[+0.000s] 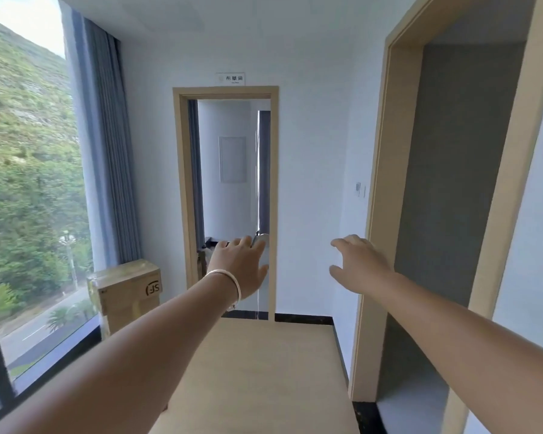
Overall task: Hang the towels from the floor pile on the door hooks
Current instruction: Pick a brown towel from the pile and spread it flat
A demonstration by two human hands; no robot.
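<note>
From the head view I see both my arms stretched forward down a short corridor. My left hand (239,267) sits just left of centre, back of the hand towards me, fingers straight and loosely spread, holding nothing; a metal bangle (229,285) circles that wrist. Its fingertips overlap a silver door handle (261,239) at about 1 o'clock from the hand, though I cannot tell whether they touch it. My right hand (359,261) hangs in the air at 3 o'clock from the left one, well apart, fingers extended and slightly drooped, thumb out below, gripping nothing.

Straight ahead at 12 o'clock is an open doorway (226,195) in a pale wooden frame, with a small sign (231,78) on the wall above it. Through it I see a white wall and a dark door edge on the right side. I cannot make out any towels or door hooks from here.

At 9 o'clock a large window (29,189) shows a green hillside and a road below, with a blue-grey curtain (107,151) beside it. A cardboard box (127,292) stands on the floor at 8 o'clock near the window. At 3 o'clock is a second wide opening (452,198) with a grey wall inside. The floor (264,371) is light tan.
</note>
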